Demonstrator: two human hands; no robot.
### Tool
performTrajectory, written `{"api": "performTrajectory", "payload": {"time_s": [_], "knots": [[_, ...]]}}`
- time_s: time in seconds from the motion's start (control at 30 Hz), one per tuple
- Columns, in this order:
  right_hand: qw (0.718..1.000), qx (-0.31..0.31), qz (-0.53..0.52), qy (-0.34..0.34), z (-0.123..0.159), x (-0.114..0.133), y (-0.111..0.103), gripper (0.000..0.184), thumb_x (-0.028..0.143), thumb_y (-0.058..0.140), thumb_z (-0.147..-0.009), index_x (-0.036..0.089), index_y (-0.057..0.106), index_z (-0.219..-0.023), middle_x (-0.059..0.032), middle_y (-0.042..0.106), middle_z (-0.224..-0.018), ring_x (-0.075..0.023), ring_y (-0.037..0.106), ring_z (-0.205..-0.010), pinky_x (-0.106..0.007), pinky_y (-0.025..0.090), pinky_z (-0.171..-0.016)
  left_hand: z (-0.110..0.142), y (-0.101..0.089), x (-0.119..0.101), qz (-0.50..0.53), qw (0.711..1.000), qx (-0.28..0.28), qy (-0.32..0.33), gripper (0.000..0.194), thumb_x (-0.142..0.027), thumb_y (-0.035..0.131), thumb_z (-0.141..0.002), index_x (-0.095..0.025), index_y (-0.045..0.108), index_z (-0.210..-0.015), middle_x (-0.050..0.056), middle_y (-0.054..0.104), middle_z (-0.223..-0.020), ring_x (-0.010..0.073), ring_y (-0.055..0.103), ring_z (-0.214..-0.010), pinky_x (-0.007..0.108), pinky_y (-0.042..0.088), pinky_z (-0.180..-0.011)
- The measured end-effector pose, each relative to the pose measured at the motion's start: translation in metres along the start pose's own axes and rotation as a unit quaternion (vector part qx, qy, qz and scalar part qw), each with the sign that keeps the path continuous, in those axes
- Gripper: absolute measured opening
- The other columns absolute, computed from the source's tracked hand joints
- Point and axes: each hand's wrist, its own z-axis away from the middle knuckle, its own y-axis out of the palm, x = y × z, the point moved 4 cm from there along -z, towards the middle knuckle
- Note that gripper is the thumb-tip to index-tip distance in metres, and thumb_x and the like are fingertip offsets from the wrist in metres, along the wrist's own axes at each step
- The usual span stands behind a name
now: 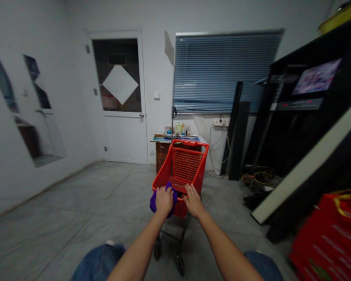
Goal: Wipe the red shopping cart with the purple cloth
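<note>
Straight ahead stands a red shopping cart (188,160), its black wheels on the floor close to my knees. My left hand (164,200) presses a crumpled purple cloth (153,203) against the cart's near left rim, fingers bent over it. At the near right part of that rim lies my right hand (194,200), its fingers spread and nothing held in them. The cart's slatted basket shows nothing inside, though its near bottom is partly hidden by my hands.
Behind the cart is a wooden desk (160,151) with small items on top. Right of it stand tall black panels (239,144), loose cables (260,177), a leaning white-edged board (307,164) and red boxes (324,238). A white door (125,138) is at the back left.
</note>
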Motion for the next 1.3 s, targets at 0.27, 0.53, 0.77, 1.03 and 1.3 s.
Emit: {"api": "performTrajectory", "payload": {"time_s": [0.27,0.53,0.77,1.03,1.3], "knots": [[0.999,-0.026,-0.004,-0.035,0.009,-0.004,-0.009,0.053,0.041,0.031,-0.102,0.016,0.046,-0.146,-0.0077,0.045,-0.154,-0.0219,0.026,-0.149,-0.041,0.027,-0.120,0.029,0.017,-0.038,0.044,0.998,-0.023,0.039,0.033,-0.025,0.048,-0.097,-0.026,0.065,-0.124,0.010,0.062,-0.132,0.0254,0.056,-0.125,0.052,0.033,-0.116],[0.995,-0.102,0.016,-0.018,0.022,0.026,-0.001,0.050,0.043,0.042,-0.099,0.014,0.055,-0.137,-0.0136,0.052,-0.146,-0.0262,0.035,-0.144,-0.042,0.032,-0.117,0.020,0.018,0.023,0.032,0.998,-0.005,0.061,0.034,-0.023,0.049,-0.096,-0.028,0.064,-0.126,0.008,0.057,-0.142,0.0271,0.045,-0.138,0.054,0.027,-0.119],[0.999,-0.038,0.037,-0.004,0.015,0.057,-0.004,0.053,0.045,0.040,-0.099,0.015,0.055,-0.139,-0.0110,0.052,-0.147,-0.0277,0.034,-0.144,-0.042,0.030,-0.116,-0.013,-0.003,0.062,0.011,0.996,0.073,0.044,0.031,-0.026,0.045,-0.097,-0.025,0.066,-0.120,0.008,0.062,-0.134,0.0247,0.049,-0.132,0.048,0.026,-0.119],[0.996,0.062,0.065,0.021,-0.017,0.018,-0.031,0.061,0.050,0.026,-0.102,0.019,0.034,-0.154,-0.0057,0.024,-0.164,-0.0228,0.018,-0.152,-0.042,0.017,-0.121,-0.013,-0.015,0.042,-0.008,0.997,0.078,0.012,0.031,-0.027,0.043,-0.098,-0.021,0.070,-0.111,0.011,0.068,-0.120,0.0250,0.060,-0.117,0.047,0.033,-0.112],[0.997,0.038,0.042,0.045,-0.016,0.005,-0.020,0.066,0.055,0.024,-0.101,0.019,0.030,-0.156,-0.0060,0.029,-0.163,-0.0239,0.013,-0.153,-0.043,0.021,-0.120,0.019,0.000,-0.035,-0.017,0.999,-0.021,-0.017,0.039,-0.025,0.047,-0.096,-0.020,0.060,-0.132,0.014,0.065,-0.129,0.0255,0.060,-0.119,0.047,0.036,-0.113]]}}
